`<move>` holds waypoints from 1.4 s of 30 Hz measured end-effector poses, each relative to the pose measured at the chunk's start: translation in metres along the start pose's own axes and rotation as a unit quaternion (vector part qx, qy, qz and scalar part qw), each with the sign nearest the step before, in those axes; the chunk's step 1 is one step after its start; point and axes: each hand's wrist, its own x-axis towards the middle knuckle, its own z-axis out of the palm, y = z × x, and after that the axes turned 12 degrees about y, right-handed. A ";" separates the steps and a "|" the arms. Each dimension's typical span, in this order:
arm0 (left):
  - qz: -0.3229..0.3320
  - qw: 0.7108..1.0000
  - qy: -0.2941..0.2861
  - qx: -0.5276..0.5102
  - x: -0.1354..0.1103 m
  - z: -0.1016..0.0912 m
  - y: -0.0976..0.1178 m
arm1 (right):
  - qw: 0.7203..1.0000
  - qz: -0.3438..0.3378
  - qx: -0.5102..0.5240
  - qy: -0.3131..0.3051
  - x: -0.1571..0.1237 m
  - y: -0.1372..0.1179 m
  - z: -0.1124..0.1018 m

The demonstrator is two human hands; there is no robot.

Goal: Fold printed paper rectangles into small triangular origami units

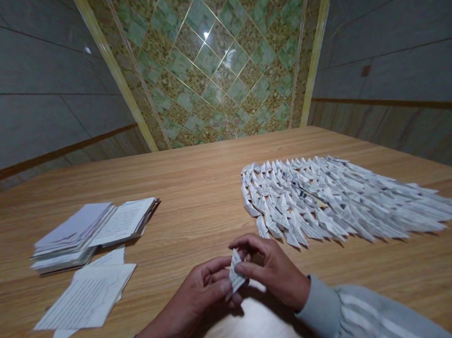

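Observation:
Between my two hands, just above the near part of the table, is a small folded piece of printed paper [236, 276] with a pointed top. My left hand [203, 290] pinches its lower left edge between thumb and fingers. From the other side my right hand [272, 268] grips it, the thumb pressed on its front face and the index finger curled near its tip. Some of the fingertips behind the paper are hidden. Beyond my right hand, rows of folded paper boats [308, 199] stand packed closely together.
Stacked printed sheets [72, 229] and a second pile [127, 218] lie at the left of the wooden table [188, 181]. Loose printed sheets [86, 297] overlap in front of them. A tiled wall [220, 77] rises behind the table's far edge.

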 end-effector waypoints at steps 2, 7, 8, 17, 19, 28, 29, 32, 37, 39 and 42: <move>0.018 0.999 0.036 -0.007 0.006 0.003 -0.003 | 0.997 -0.037 -0.051 0.050 -0.001 -0.001 0.001; 0.066 0.996 0.065 0.013 0.009 0.008 -0.014 | 0.987 -0.095 -0.087 0.100 -0.004 -0.002 0.003; 0.060 0.997 0.053 0.005 0.008 0.008 -0.015 | 0.989 -0.091 -0.075 0.085 -0.005 -0.002 0.003; 0.003 0.996 0.045 -0.070 0.002 0.003 -0.020 | 0.999 -0.009 0.030 0.043 -0.010 0.003 0.006; 0.009 0.995 0.054 -0.079 0.003 0.002 -0.023 | 0.998 -0.025 0.007 0.050 -0.010 0.004 0.006; 0.122 0.987 0.103 0.020 0.005 -0.003 -0.022 | 0.996 -0.075 -0.042 0.024 -0.012 -0.007 0.011; 0.127 0.986 0.108 0.031 0.004 -0.002 -0.021 | 0.996 -0.072 -0.040 0.021 -0.013 -0.007 0.012; 0.135 0.984 0.111 0.044 0.002 0.002 -0.019 | 0.997 -0.066 -0.038 0.019 -0.014 -0.006 0.013; 0.132 0.984 0.112 0.032 0.001 0.006 -0.019 | 0.996 -0.072 -0.051 -0.011 -0.015 -0.005 0.012; 0.134 0.985 0.109 0.028 0.002 0.005 -0.021 | 0.994 -0.093 -0.058 -0.017 -0.015 -0.004 0.011; 0.145 0.982 0.112 0.037 0.003 0.003 -0.026 | 0.988 -0.128 -0.081 -0.022 -0.016 -0.001 0.011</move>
